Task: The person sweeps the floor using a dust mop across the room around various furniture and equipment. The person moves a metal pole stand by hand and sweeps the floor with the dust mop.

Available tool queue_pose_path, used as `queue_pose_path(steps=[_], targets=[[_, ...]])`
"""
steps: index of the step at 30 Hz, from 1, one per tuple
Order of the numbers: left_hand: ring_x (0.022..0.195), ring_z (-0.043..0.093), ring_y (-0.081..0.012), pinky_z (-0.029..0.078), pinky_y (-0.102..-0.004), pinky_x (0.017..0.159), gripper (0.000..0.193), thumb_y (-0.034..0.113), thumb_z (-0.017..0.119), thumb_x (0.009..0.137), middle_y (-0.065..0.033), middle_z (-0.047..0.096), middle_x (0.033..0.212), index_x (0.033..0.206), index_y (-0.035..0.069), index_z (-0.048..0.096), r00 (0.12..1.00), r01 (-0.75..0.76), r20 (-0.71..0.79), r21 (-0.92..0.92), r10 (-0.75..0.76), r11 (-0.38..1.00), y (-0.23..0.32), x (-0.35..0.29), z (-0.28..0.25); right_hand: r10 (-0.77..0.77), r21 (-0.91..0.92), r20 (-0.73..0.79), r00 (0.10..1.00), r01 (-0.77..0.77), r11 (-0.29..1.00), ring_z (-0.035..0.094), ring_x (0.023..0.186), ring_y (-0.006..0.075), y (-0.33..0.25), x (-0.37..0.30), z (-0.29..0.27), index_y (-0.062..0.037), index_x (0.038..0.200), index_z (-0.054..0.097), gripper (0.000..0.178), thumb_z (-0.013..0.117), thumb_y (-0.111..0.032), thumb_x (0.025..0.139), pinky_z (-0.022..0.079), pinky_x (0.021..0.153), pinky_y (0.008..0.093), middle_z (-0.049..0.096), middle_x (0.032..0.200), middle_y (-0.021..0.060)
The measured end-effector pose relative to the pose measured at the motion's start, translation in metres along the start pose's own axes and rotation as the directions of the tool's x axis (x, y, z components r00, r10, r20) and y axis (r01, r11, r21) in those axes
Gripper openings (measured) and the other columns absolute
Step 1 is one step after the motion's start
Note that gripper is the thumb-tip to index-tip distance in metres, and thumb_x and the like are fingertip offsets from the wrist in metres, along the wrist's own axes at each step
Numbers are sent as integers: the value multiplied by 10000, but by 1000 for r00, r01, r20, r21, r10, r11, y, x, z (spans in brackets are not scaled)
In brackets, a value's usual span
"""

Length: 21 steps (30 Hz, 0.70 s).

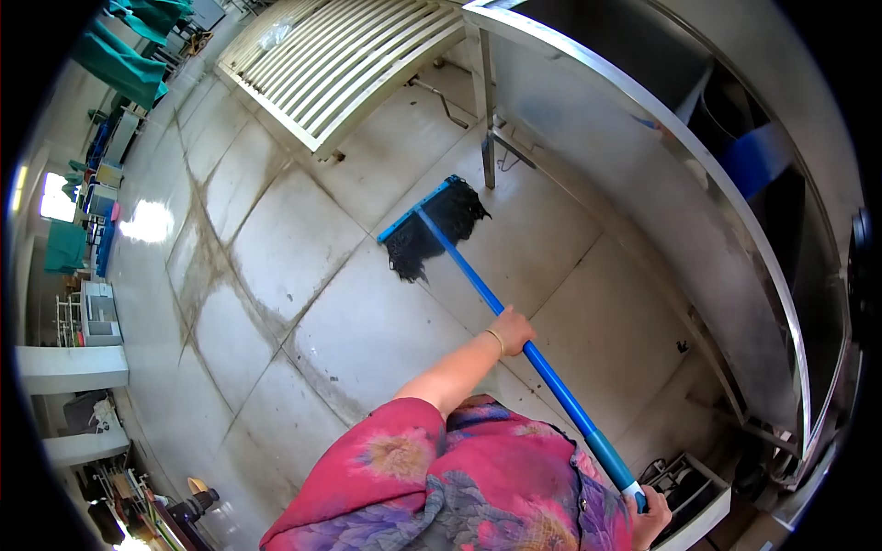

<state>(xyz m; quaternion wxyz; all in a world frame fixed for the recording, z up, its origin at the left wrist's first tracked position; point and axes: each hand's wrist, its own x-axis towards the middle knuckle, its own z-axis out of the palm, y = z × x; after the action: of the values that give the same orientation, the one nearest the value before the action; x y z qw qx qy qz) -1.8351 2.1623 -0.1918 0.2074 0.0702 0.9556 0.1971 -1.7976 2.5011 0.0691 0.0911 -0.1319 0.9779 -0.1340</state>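
Observation:
A mop with a long blue handle (560, 390) slants across the view, from the lower right up to the floor in the middle. Its narrow light-blue bar holds black, wet-looking strands (439, 228) spread flat on the tiles. Partway down the handle, my left hand (512, 329) is closed round the pole, a thin bangle on its wrist. My right hand (652, 520) grips the handle's white-and-teal end at my right side, at the lower edge; some of its fingers are hidden.
Dirty pale floor tiles (294, 253) surround the mop. Ahead stands a slatted cream metal bed frame (340, 64) with a crank beneath. A steel sink unit (588, 119) on legs fills the right side. Shelves and green cloths (119, 64) line the left, and a white crate (707, 500) sits lower right.

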Motion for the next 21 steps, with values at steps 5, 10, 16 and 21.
queue_pose_path(steps=[5,10,16,21], targets=[[786,496,-194,305,-441,772,58,149,535,606,-16,547,686,651,178,559,998,36,-56,58,-32,998,-39,24,-38,-41,-71,7,999,42,997,509,580,237,-34,55,-1,-51,757,567,235,618,-184,569,396,516,298,511,660,109],[776,483,-211,330,-409,741,132,149,561,600,-43,530,772,731,148,545,949,125,-288,-28,-128,992,-76,48,-70,-167,140,-91,982,179,974,464,507,271,-74,144,-19,-16,713,531,216,608,-99,529,359,464,308,458,570,123],[811,465,-246,371,-358,692,380,139,638,538,-101,501,803,869,83,462,682,-295,-731,-311,-28,903,5,41,-210,-518,125,-163,840,539,833,493,568,288,-134,257,-80,16,823,506,251,545,-134,626,381,506,323,498,671,147],[679,497,-252,384,-320,685,254,101,640,553,-75,513,688,752,82,485,192,-35,-935,-310,-298,950,8,40,-278,-935,74,-313,166,986,150,521,690,240,-209,322,-139,32,1018,434,600,505,-465,689,419,571,337,506,808,173]])
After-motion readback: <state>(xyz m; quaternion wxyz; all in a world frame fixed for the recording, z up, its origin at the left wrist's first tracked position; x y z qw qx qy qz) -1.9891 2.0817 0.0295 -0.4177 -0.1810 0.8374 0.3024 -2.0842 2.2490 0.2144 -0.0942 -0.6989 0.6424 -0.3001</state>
